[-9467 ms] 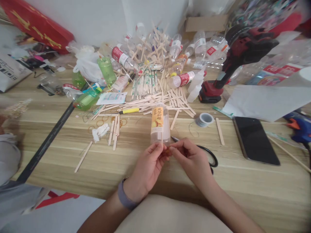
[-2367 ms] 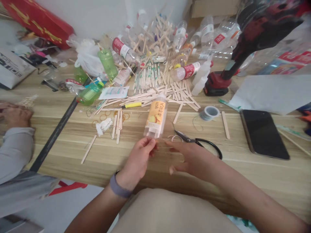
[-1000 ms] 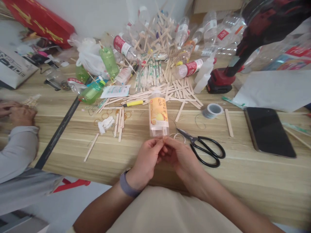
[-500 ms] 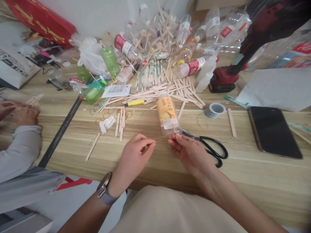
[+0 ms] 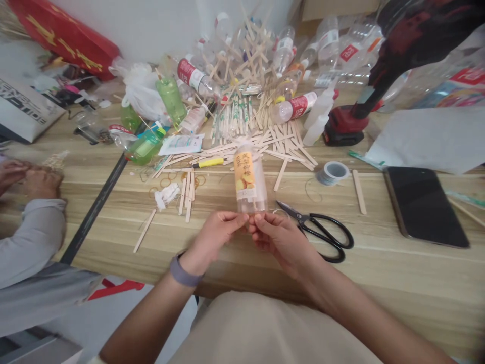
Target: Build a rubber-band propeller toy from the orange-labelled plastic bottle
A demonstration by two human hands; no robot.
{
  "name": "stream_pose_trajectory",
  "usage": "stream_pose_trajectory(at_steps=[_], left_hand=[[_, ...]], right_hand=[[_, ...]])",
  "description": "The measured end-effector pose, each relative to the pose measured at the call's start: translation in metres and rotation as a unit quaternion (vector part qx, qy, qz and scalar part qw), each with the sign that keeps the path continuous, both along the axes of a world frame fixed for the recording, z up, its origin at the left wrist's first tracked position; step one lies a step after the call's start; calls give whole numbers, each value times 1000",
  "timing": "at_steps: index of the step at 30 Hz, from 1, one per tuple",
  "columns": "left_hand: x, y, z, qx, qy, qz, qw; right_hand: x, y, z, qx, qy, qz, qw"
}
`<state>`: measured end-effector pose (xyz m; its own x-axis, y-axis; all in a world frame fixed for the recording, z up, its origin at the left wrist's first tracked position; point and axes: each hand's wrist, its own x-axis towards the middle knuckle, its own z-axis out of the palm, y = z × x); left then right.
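A clear plastic bottle (image 5: 250, 177) with an orange fruit label lies on the table, its base toward me. At that base, my left hand (image 5: 217, 232) and my right hand (image 5: 278, 237) meet, thumbs almost touching. Both are closed in a pinch on a thin rubber band, which the fingertips mostly hide. A pale strip shows through the bottle's lower side. Just right of my right hand lie black-handled scissors (image 5: 322, 227), their blades partly open.
Loose craft sticks (image 5: 290, 139) and plastic bottles crowd the back. A yellow cutter (image 5: 208, 163), rubber bands and crumpled tissue (image 5: 166, 196) lie left. To the right are a wire spool (image 5: 333, 173), a phone (image 5: 426, 205) and a power tool (image 5: 348, 124). Another person's hands (image 5: 40, 179) work at far left.
My hands have come together at the bottle's base; the band was stretched between them before. The bottle has shifted left and turned slightly, and the scissors' blades are now uncovered.
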<state>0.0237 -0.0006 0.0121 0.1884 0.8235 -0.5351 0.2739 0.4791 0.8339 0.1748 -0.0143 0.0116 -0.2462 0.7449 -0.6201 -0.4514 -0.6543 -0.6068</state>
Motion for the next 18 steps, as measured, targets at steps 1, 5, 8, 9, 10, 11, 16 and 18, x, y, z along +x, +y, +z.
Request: stream_pose_trajectory(at_steps=[1, 5, 8, 9, 10, 11, 16, 18], left_hand=[[4, -4, -1, -4, -19, 22, 1000], [13, -13, 0, -19, -69, 80, 994], [10, -11, 0, -29, -69, 89, 993], [8, -10, -1, -26, -63, 87, 994], [6, -8, -2, -21, -55, 83, 995], [3, -6, -3, -15, -46, 78, 996], [-10, 5, -4, -40, -41, 32, 998], [-12, 7, -2, -61, -56, 32, 996]], right_hand=[[-1, 0, -1, -6, 2, 4, 1000], [-5, 0, -6, -12, 5, -3, 1000], [-5, 0, -6, -6, 2, -5, 1000], [-5, 1, -6, -4, 1, -4, 1000], [-5, 1, -5, -2, -1, -3, 1000], [-5, 1, -4, 1, -3, -3, 1000], [-4, 1, -3, 18, -17, 1, 1000], [-4, 1, -2, 22, -20, 0, 1000]])
